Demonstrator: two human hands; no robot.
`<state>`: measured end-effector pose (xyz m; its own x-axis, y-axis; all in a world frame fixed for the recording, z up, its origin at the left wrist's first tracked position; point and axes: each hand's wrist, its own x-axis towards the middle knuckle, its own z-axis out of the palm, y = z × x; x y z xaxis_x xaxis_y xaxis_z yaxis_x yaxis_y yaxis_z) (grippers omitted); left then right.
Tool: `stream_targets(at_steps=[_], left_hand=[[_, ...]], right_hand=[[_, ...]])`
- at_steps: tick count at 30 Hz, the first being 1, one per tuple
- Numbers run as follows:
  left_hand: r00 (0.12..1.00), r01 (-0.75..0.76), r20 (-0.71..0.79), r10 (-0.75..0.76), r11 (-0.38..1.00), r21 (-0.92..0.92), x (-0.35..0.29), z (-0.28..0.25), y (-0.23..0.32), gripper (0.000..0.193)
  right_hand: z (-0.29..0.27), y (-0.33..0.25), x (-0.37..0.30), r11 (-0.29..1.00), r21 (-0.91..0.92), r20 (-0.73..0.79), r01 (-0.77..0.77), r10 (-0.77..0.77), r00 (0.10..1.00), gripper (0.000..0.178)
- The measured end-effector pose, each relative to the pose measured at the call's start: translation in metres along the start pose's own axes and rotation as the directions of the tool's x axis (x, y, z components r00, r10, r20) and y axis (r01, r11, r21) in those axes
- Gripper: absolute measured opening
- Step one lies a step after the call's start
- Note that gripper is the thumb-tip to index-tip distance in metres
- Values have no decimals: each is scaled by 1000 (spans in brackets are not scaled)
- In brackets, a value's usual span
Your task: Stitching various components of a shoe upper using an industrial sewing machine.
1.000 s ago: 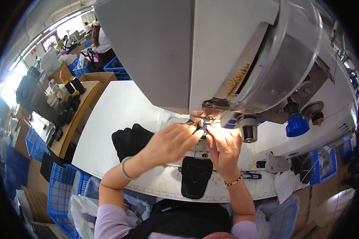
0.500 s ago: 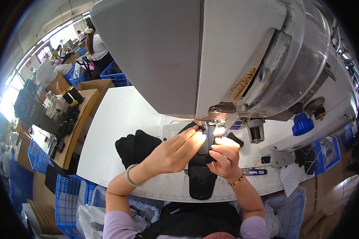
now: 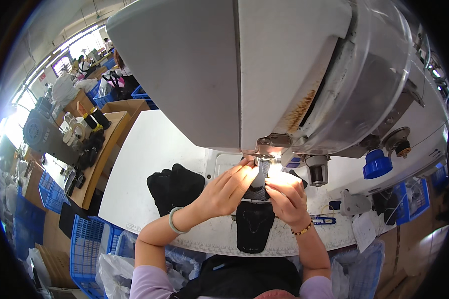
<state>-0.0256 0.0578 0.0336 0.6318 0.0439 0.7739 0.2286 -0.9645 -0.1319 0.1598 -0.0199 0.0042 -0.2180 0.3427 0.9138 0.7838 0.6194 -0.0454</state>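
Grey unit [image 3: 47,137]: we find it far left, a boxy machine standing at the side bench.
Side bench [image 3: 104,162]: its wooden edge runs aslant; on it we make out black thread cones [image 3: 101,118] and dark small items too jumbled to tell apart.
Blue basket [image 3: 84,249]: it sits below the bench, just beside a white plastic bag [image 3: 113,271].
Worktable [image 3: 134,162]: white, its curved near edge marked like a ruler.
Black stack [image 3: 177,188]: several dark fabric pieces overlap on the worktable, left of our hands.
Left hand [image 3: 229,189]: fingers straight and close together, tips touching the left side of the grey-and-black piece; we cannot tell whether the thumb pinches it. A pale green bangle [image 3: 174,221] circles the wrist.
Sewing machine [image 3: 199,79]: its big grey head hangs over our work, a bright light at the needle area.
Grey-and-black piece [image 3: 257,193]: it lies between our hands, its far end beneath the needle area.
Stitched black piece [image 3: 254,228]: flat near the front edge, with a stitched outline.
Right hand [image 3: 288,197]: fingers bent, grasping the grey-and-black piece's right edge; glare whitens the tips. We see a beaded bracelet [image 3: 303,227].
Blue-handled snips [image 3: 324,221]: lying just right of that wrist.
Blue knob [image 3: 377,164]: on the machine's right.
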Motion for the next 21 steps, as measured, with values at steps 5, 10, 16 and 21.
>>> stream_targets(at_steps=[5, 10, 16, 21], left_hand=[[1000, 5, 6, -5, 1000, 5, -4, 5, -9, 42], [1000, 6, -21, -7, 998, -56, -6, 12, -19, 38], [999, 39, -20, -43, 986, -163, -10, 17, -29, 39], [997, 59, -46, -65, 992, -107, -9, 20, -31, 38]], right_hand=[[1, 1, 4, 999, -6, 39, -35, 35, 999, 25], [3, 4, 14, 999, 31, 28, -45, 44, 999, 22], [1, -1, 20, 993, 8, 67, -116, 116, 991, 29], [3, -2, 15, 985, -82, 129, -152, 162, 978, 29]])
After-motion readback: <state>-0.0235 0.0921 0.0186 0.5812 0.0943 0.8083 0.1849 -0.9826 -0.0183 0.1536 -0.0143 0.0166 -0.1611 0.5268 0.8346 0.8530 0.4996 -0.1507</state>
